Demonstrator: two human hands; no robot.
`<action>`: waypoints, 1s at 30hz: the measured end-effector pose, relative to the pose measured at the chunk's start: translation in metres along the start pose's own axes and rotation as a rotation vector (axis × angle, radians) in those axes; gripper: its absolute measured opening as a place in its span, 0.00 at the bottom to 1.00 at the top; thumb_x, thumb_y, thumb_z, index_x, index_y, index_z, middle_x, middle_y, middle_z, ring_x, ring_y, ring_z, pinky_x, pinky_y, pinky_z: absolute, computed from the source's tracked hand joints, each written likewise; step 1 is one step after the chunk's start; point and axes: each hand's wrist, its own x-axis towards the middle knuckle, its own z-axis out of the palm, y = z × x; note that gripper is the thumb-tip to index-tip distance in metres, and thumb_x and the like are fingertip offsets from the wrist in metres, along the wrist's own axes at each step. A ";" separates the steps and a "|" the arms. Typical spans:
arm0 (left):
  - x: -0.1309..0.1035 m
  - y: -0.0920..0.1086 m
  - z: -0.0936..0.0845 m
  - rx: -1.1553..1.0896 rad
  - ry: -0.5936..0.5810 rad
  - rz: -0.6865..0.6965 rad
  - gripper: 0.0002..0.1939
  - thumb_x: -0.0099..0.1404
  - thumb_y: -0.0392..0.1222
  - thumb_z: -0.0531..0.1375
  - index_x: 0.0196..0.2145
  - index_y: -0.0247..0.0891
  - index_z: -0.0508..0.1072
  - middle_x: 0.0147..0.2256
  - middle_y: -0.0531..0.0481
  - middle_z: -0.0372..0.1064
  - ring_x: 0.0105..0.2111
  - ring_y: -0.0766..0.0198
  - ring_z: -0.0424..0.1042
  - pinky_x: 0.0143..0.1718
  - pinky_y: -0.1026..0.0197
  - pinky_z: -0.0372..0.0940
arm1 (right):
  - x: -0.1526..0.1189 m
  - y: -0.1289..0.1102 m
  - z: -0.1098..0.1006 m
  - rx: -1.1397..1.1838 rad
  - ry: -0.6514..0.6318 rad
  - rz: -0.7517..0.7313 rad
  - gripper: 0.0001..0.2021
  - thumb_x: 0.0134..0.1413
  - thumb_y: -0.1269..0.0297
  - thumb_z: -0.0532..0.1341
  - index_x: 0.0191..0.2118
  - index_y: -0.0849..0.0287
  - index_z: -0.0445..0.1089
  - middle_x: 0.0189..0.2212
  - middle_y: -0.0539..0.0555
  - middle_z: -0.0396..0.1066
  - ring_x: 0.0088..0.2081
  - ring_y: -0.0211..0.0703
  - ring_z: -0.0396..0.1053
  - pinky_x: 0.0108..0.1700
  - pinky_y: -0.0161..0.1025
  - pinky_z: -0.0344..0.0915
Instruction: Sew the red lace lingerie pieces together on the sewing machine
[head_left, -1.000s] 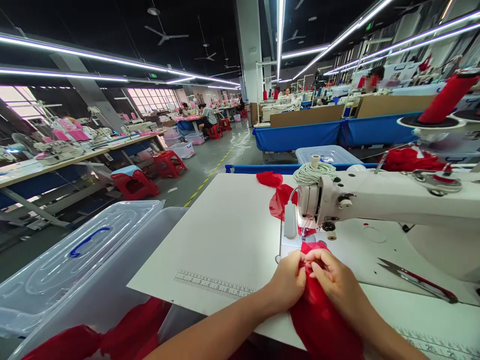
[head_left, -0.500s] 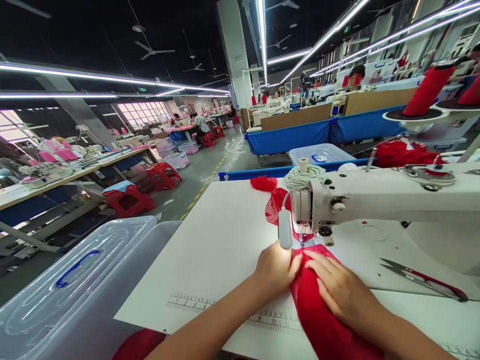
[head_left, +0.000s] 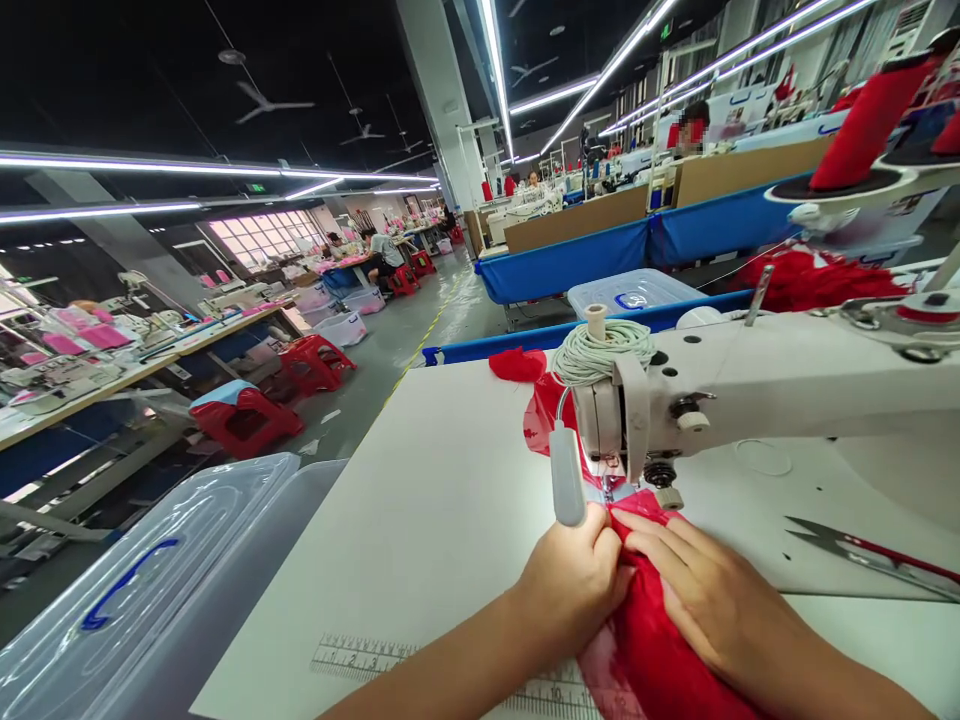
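Red sheer fabric [head_left: 660, 640] runs from the needle area of a white sewing machine [head_left: 780, 390] down to the bottom edge. My left hand [head_left: 574, 580] is closed on its left edge, just below the small lamp [head_left: 568, 475]. On the fabric's right side lies my right hand [head_left: 705, 590], its fingers stretched out and pressing the cloth near the presser foot [head_left: 609, 490]. Behind the needle, more red fabric [head_left: 541, 410] rests on the white table [head_left: 420, 500]. Thread snips [head_left: 870, 550] lie to the right of my right hand.
A lidded clear bin [head_left: 150, 560] stands left of the table. Red thread cones [head_left: 862, 130] and a red fabric pile [head_left: 817, 280] are at the right. Red stools [head_left: 247, 420] stand across the aisle. A person [head_left: 381, 255] sits farther back.
The view has shifted, bringing the machine and table slightly lower. My left hand has moved down from the needle area and its fingers have closed more tightly on the fabric. My right hand remains flat.
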 end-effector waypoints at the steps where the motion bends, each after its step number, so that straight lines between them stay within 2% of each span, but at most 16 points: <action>1: -0.001 -0.003 0.001 0.017 -0.014 -0.011 0.10 0.69 0.35 0.49 0.30 0.37 0.64 0.32 0.44 0.66 0.31 0.58 0.68 0.27 0.58 0.69 | 0.000 0.000 -0.001 0.000 0.000 -0.004 0.26 0.48 0.79 0.49 0.53 0.64 0.67 0.52 0.58 0.72 0.48 0.45 0.72 0.50 0.43 0.70; 3: -0.003 -0.007 -0.001 -0.012 -0.043 -0.047 0.07 0.67 0.31 0.49 0.34 0.35 0.65 0.35 0.44 0.67 0.32 0.60 0.69 0.26 0.61 0.69 | 0.002 0.000 -0.004 -0.005 0.006 -0.008 0.25 0.48 0.79 0.49 0.53 0.63 0.67 0.52 0.57 0.72 0.48 0.45 0.71 0.50 0.42 0.69; 5: -0.004 -0.008 -0.005 -0.019 -0.048 -0.045 0.10 0.67 0.28 0.47 0.41 0.33 0.66 0.40 0.42 0.69 0.35 0.60 0.72 0.28 0.62 0.70 | 0.003 0.001 -0.007 0.001 0.005 -0.009 0.25 0.49 0.79 0.49 0.53 0.63 0.67 0.52 0.56 0.73 0.48 0.44 0.71 0.50 0.41 0.69; 9: -0.006 -0.005 -0.009 0.210 0.040 0.101 0.19 0.68 0.24 0.42 0.50 0.25 0.65 0.43 0.36 0.72 0.42 0.57 0.74 0.33 0.61 0.72 | 0.005 0.001 -0.010 0.022 -0.015 -0.013 0.25 0.49 0.79 0.49 0.54 0.63 0.65 0.51 0.57 0.72 0.48 0.43 0.71 0.50 0.40 0.69; 12: -0.007 -0.004 -0.007 0.280 0.057 0.091 0.20 0.68 0.23 0.41 0.50 0.23 0.67 0.44 0.34 0.73 0.41 0.56 0.75 0.34 0.61 0.72 | 0.007 0.002 -0.009 0.040 -0.017 -0.013 0.23 0.50 0.79 0.49 0.52 0.63 0.65 0.47 0.57 0.74 0.46 0.42 0.71 0.48 0.39 0.69; 19: -0.005 -0.005 -0.007 0.200 0.016 0.010 0.17 0.70 0.26 0.43 0.47 0.27 0.70 0.46 0.35 0.72 0.43 0.55 0.74 0.38 0.57 0.72 | 0.012 0.001 -0.010 0.060 0.007 0.004 0.22 0.52 0.79 0.48 0.52 0.62 0.64 0.42 0.55 0.75 0.42 0.42 0.72 0.47 0.41 0.69; 25: -0.002 -0.005 -0.009 0.139 0.014 -0.052 0.17 0.71 0.29 0.43 0.43 0.30 0.71 0.46 0.37 0.73 0.43 0.53 0.73 0.41 0.53 0.73 | 0.008 0.001 -0.007 0.035 -0.001 0.022 0.23 0.52 0.79 0.49 0.53 0.63 0.64 0.45 0.56 0.75 0.44 0.43 0.71 0.49 0.41 0.68; 30: -0.001 -0.009 -0.008 0.082 0.046 -0.074 0.17 0.72 0.30 0.43 0.43 0.32 0.70 0.45 0.39 0.73 0.43 0.53 0.73 0.41 0.53 0.73 | 0.008 0.001 -0.006 0.043 -0.015 0.048 0.24 0.52 0.79 0.49 0.54 0.62 0.64 0.50 0.56 0.73 0.48 0.44 0.70 0.50 0.42 0.68</action>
